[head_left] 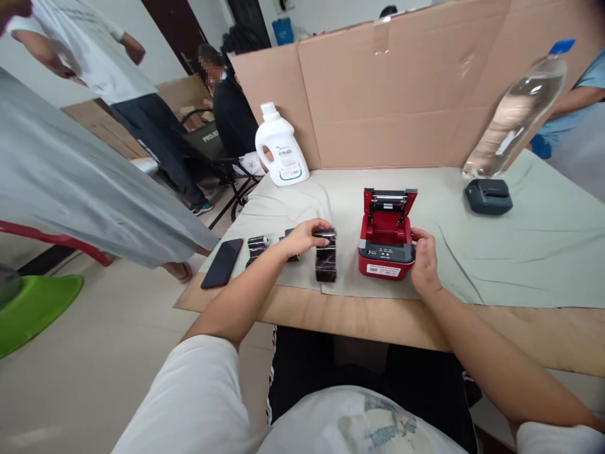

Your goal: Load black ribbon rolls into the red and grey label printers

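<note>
A small red and black printer point(385, 268) stands on the cloth with its lid raised, and the bay inside it looks bare. My right hand point(425, 261) is curled against the printer's right side. To the left of the printer, my left hand point(307, 238) grips the top of an upright black pack wrapped in shiny plastic point(326, 263); what the wrap contains is not clear. Behind my left wrist lie small dark rolls point(258, 243) with white cores, some partly hidden by my forearm.
A black phone point(222, 263) lies near the table's left edge. Further back are a white jug point(282, 148), a large water bottle point(520, 110) and a dark grey device point(488, 197). A cardboard screen point(392, 94) borders the back. Several people are around the table.
</note>
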Available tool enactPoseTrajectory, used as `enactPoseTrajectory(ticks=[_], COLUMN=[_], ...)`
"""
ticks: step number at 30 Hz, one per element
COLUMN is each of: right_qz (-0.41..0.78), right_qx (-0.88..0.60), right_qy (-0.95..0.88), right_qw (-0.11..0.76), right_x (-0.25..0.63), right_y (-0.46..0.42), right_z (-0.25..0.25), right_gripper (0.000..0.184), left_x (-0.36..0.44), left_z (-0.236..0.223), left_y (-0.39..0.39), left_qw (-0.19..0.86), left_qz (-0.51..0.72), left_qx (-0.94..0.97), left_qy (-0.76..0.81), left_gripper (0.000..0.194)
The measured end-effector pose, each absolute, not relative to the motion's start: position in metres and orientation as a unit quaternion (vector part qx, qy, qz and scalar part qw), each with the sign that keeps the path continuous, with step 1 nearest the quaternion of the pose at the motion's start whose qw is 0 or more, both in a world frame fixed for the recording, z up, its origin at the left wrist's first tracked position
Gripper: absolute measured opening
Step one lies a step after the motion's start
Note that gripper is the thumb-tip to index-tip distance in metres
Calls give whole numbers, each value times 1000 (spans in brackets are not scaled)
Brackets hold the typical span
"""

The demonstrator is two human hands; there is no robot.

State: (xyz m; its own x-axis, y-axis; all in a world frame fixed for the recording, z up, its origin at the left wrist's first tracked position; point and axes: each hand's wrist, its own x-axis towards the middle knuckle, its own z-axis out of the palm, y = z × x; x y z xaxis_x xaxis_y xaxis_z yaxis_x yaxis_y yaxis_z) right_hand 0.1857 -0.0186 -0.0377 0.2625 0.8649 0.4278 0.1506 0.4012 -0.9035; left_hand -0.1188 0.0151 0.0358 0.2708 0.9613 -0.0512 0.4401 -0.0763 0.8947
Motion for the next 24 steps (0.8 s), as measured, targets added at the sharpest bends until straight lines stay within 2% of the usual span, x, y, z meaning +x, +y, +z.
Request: enactPoseTrajectory(ticks=[4, 9, 11, 16, 19, 24], right_qz=[277, 297, 300, 281, 284, 283], right_qx=[-468, -467, -470, -481, -483, -481], right_qy=[-541, -535, -532, -542, -540, -541], right_qw=[641, 639, 637, 630, 628, 629], right_x=[186, 186, 187, 188, 189, 188], right_y=[-18, -18, -19, -19, -18, -18], right_z=[-37, -37, -37, -37, -38, -39], right_gripper=[53, 51, 51, 52, 55, 54], left_x=[-167, -183, -187, -226, -258, -282], left_z=[28, 18, 12, 17, 28, 29], left_y=[34, 42, 44, 47, 42, 26], left_qw=[261, 142, 135, 115, 91, 133], left_qz=[175, 49, 45, 153, 85, 5], left_qx=[710, 728, 730, 684, 646, 633], left_qy=[630, 669, 668, 704, 754, 763], left_gripper=[37, 40, 43, 41, 46, 46])
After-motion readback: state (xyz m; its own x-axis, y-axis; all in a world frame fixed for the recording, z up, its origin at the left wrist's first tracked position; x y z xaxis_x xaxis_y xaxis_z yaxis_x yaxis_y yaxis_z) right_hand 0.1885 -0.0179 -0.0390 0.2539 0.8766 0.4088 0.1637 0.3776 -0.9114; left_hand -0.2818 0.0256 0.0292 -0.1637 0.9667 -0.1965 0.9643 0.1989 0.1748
